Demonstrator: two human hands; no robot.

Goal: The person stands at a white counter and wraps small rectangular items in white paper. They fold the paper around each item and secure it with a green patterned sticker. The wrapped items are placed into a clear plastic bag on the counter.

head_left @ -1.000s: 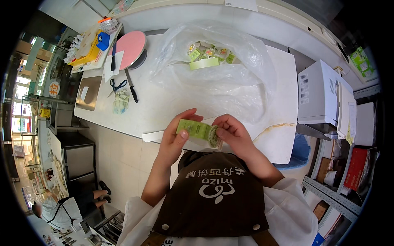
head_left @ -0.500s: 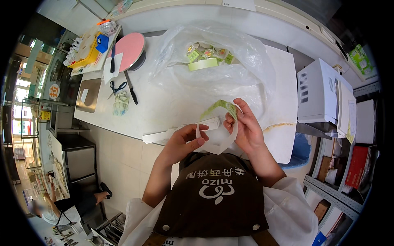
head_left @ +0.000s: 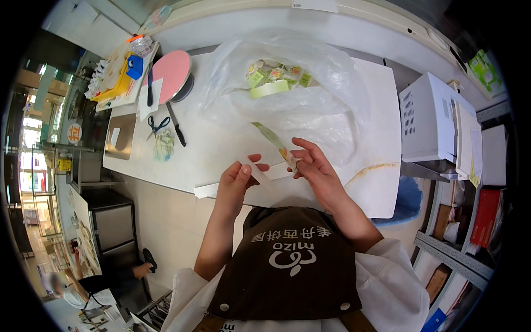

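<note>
Head view, centre of the frame: the left hand (head_left: 237,180) and right hand (head_left: 311,164) each pinch an end of a thin strip (head_left: 272,141), green and yellow above, seemingly white below, over the white worktop (head_left: 221,138) beneath a clear plastic bag (head_left: 310,105)

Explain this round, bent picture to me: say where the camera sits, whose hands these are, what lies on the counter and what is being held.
There is no machine here. A wide fisheye camera worn on a person's head looks down, so straight edges bend near the rim. The arms coming from below are that person's own. The left hand and right hand hold a green and white paper strip between them, above a white counter. On the counter lie a clear plastic bag with small green packets inside, scissors, a black-handled knife and a pink round board. A white box-shaped appliance stands at the right.
</note>
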